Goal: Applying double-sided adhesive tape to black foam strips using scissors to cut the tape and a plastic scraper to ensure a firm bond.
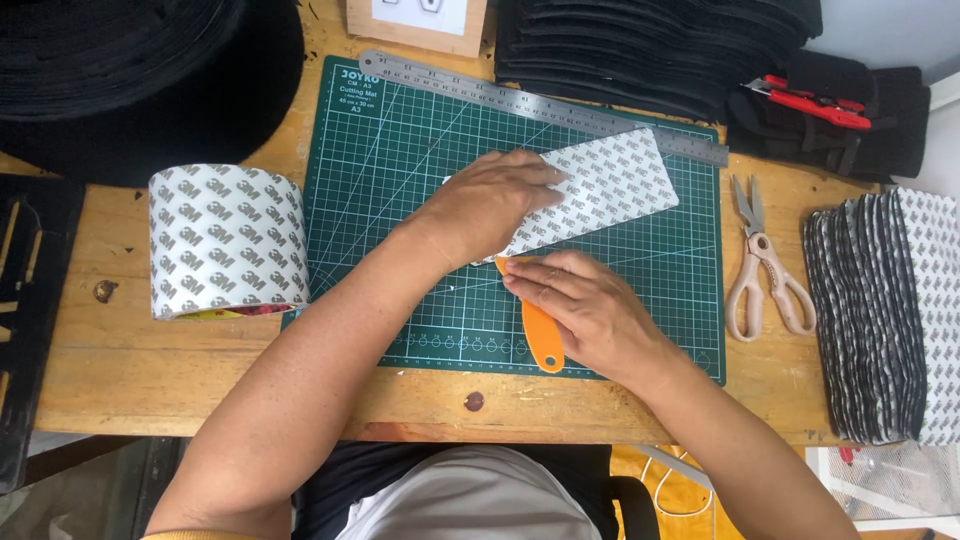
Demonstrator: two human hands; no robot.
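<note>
scraper (541,338) tip: under right hand (590,310) | sheet (600,190) end: under left hand (490,200)

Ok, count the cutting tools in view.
3: beige-handled scissors right of the green cutting mat, red-handled cutter on black material at top right, orange-handled tool under the right hand. More may be hidden.

The sheet (610,185) lies on the mat (400,160) (ruler (540,105) behind), roll (228,240) left, scissors (765,265) right.

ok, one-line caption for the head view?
Left hand presses a patterned sheet on a green cutting mat; right hand holds an orange scraper.
</note>
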